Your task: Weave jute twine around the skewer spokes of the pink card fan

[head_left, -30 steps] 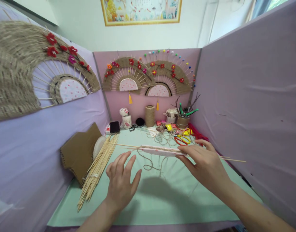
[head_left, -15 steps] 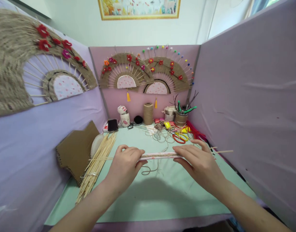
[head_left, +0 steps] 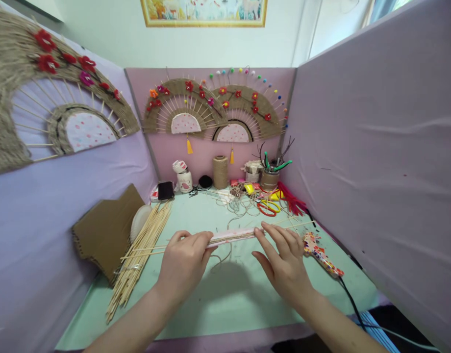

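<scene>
Head view: left hand (head_left: 184, 260) clamps the spotted panel (head_left: 232, 236), right hand (head_left: 284, 257) touches it with grip apart, the jar's (head_left: 185, 181) print unreadable.

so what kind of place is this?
Looks like a handicraft workspace, though whether home or studio I can't tell. Clues: flower-trimmed fans displayed on the partitions, a spool of twine and a bundle of thin sticks on the table.
</scene>
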Demonstrator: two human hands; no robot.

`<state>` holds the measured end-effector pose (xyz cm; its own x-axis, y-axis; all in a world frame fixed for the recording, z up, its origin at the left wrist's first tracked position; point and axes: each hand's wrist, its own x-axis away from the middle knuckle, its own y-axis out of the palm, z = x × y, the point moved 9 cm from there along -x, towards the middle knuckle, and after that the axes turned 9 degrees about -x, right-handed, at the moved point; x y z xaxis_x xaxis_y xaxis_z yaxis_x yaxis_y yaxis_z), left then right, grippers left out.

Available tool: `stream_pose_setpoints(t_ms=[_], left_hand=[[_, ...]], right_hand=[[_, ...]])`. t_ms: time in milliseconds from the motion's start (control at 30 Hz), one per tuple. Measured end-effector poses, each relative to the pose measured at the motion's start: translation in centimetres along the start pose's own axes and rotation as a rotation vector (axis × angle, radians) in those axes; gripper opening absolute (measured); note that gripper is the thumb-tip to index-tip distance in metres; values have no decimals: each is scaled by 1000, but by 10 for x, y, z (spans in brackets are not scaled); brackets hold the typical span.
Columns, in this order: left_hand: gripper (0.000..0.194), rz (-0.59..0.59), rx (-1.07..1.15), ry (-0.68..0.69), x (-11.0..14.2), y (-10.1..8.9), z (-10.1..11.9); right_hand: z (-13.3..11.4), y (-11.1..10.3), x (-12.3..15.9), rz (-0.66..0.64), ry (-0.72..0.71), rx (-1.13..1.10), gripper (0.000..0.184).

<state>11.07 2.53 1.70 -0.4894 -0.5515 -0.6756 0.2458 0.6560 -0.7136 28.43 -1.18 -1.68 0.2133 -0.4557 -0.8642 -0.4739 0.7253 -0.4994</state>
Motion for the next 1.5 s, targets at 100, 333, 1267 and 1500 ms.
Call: stream_pose_setpoints(t_ms=[100,333,1267,1500], left_hand=[[11,12,20,8,0,-1,4],[9,33,53,30,0,-9,11],[24,120,638,-572,57,63,-29],[31,-162,2149,-1374,50,152,-7]], right_hand=[[3,-7,-2,68,-22,-32,47],[8,-22,-11,221,-99,-92,47],[55,174,25,139,1689,-1709,3],[57,185,15,145,1634,-1679,4]])
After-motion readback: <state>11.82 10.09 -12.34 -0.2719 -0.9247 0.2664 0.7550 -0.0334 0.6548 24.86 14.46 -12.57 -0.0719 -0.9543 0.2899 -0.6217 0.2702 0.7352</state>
